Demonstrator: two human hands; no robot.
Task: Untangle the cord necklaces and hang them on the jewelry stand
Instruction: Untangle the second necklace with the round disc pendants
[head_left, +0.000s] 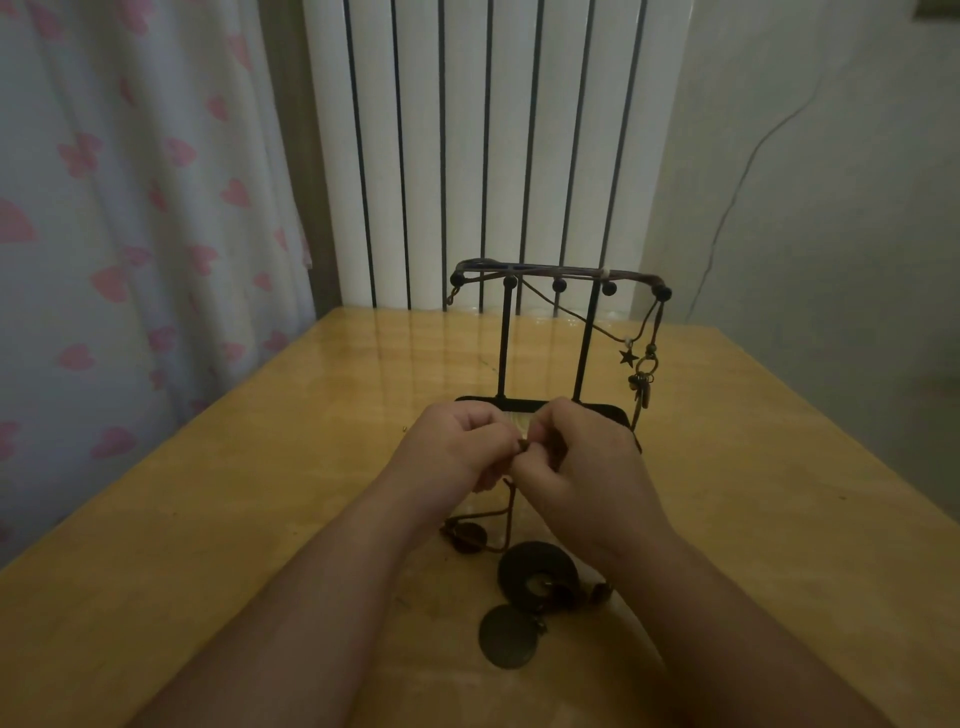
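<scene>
We see both hands meeting just in front of the base of the jewelry stand (503, 343), the left hand (457, 449) and the right hand (589, 460) each with fingers curled, pinching a brown cord (523, 445) between their fingertips. From that pinch the cord drops to the wooden table (234, 519), where a dark ring pendant (519, 564), a flat round disc (506, 636) and a smaller brown pendant (467, 536) lie between the forearms. Along the stand's top bar we make out draped cords (545, 270), with a star charm (627, 356) and a cluster of charms (641, 384) dangling at its right end.
</scene>
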